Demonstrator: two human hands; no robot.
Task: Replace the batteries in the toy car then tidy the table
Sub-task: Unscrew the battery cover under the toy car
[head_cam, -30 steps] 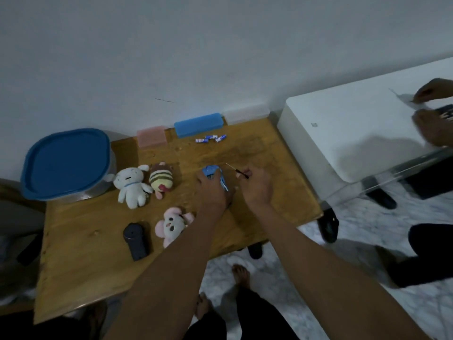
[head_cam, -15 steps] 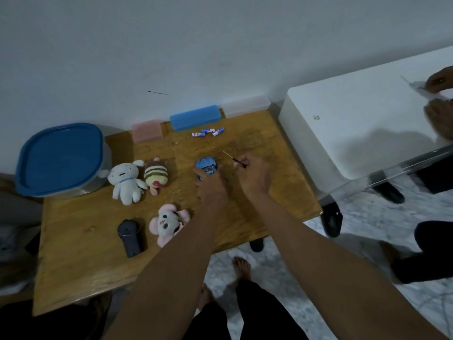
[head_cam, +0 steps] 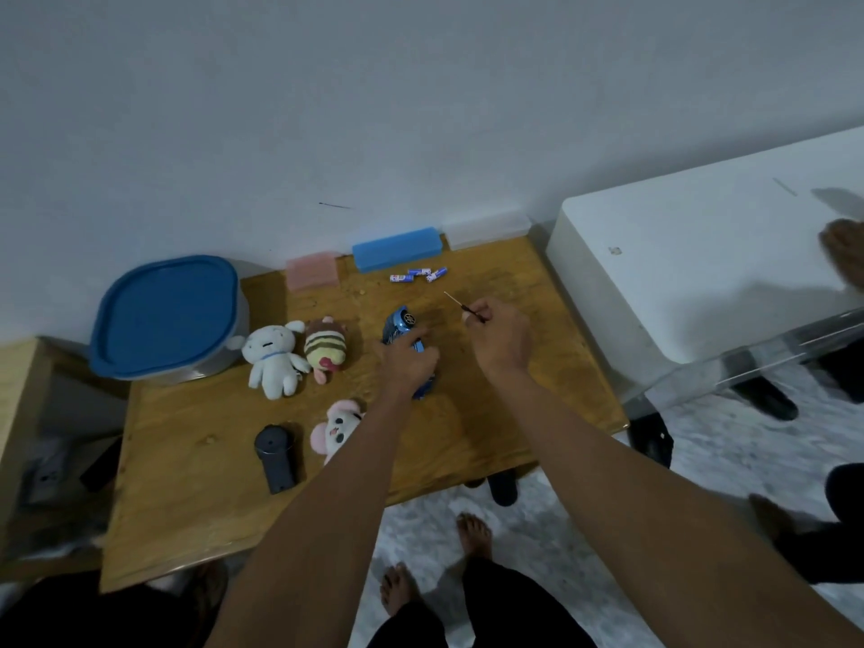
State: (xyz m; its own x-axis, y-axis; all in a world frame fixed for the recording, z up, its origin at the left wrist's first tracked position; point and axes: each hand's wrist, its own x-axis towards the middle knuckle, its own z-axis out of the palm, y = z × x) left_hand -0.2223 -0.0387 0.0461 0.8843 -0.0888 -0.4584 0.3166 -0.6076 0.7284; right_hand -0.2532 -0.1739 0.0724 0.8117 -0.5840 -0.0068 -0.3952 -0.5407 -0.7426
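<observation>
Left hand [head_cam: 411, 362] grips the blue toy car [head_cam: 403, 326], tipped on its side on the wooden counter [head_cam: 491, 413], one wheel facing up. Right hand [head_cam: 502, 336] pinches a thin screwdriver [head_cam: 463, 308], tip pointing up and away, clear of the car. Batteries [head_cam: 417, 275] lie loose just beyond, near the blue box [head_cam: 397, 249]; their blue-and-white labels carry print, too small to read. Left of the car sit three plush toys: white [head_cam: 273, 360], striped [head_cam: 326, 343], pink-eared [head_cam: 337, 427]. A black remote [head_cam: 276, 458] lies beside that last one. No writing legible anywhere.
</observation>
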